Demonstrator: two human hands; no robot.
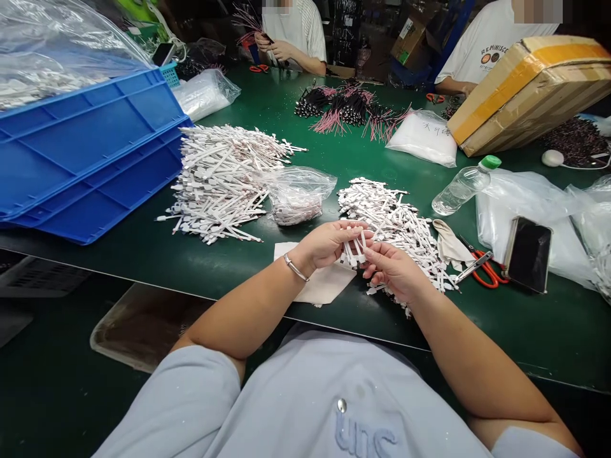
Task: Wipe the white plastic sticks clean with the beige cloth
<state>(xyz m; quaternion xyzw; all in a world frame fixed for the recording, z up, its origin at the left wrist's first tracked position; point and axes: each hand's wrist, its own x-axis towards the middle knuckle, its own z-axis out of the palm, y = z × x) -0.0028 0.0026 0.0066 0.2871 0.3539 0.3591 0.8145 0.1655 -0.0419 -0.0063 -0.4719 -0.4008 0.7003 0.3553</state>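
Observation:
Several short white cables with flat connectors (352, 253) are bunched in my left hand (329, 245), whose fingers are closed around them. My right hand (394, 270) pinches the connector end of one of these cables with thumb and fingers. Just beyond and beneath my right hand spreads a pile of similar white cables (382, 210). A larger heap of white cables (224, 175) lies to the left. Between the two piles sits a clear plastic bag of cables (298, 200). Under my hands is a beige cloth (324, 286) near the table edge.
Blue crates (90, 146) stand at the left. To the right are orange-handled scissors (487, 270), a phone (529, 254), a water bottle (463, 187) and plastic bags (563, 216). Farther back are black-and-pink wires (348, 108), a cardboard box (529, 89) and two people across the green table (267, 102).

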